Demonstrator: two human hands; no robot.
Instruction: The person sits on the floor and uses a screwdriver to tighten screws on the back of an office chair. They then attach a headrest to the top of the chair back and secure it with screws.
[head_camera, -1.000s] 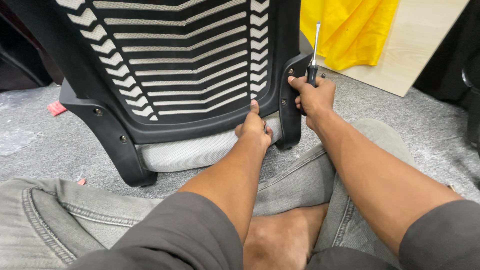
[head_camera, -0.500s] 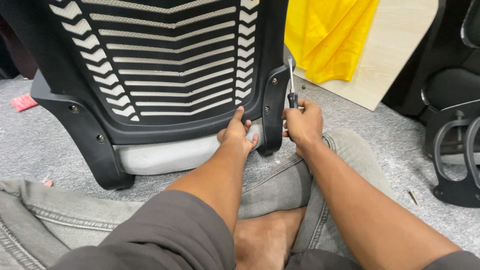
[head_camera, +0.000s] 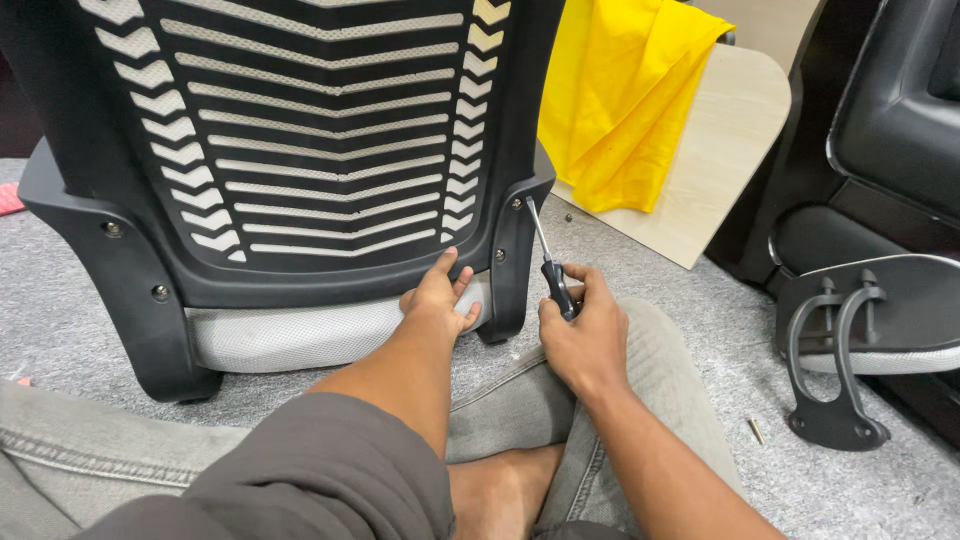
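Screwdriver (head_camera: 552, 268) tip has dropped onto the upper screw (head_camera: 517, 203) in the chair back's bracket (head_camera: 512, 262); right hand (head_camera: 585, 335) grip wrapped on its handle. Left hand (head_camera: 438, 300), open, steadies the frame's lower edge.

The chair back (head_camera: 300, 150) is black with pale chevron-striped mesh, above a light grey seat cushion (head_camera: 300, 335). At far right a bright yellow cloth (head_camera: 625, 100) drapes a pale wood board (head_camera: 720, 150); the carpet (head_camera: 80, 330) is speckled grey.

head view | worn on the person's head | faces down and forward | close over lap and chair back (head_camera: 300, 150)
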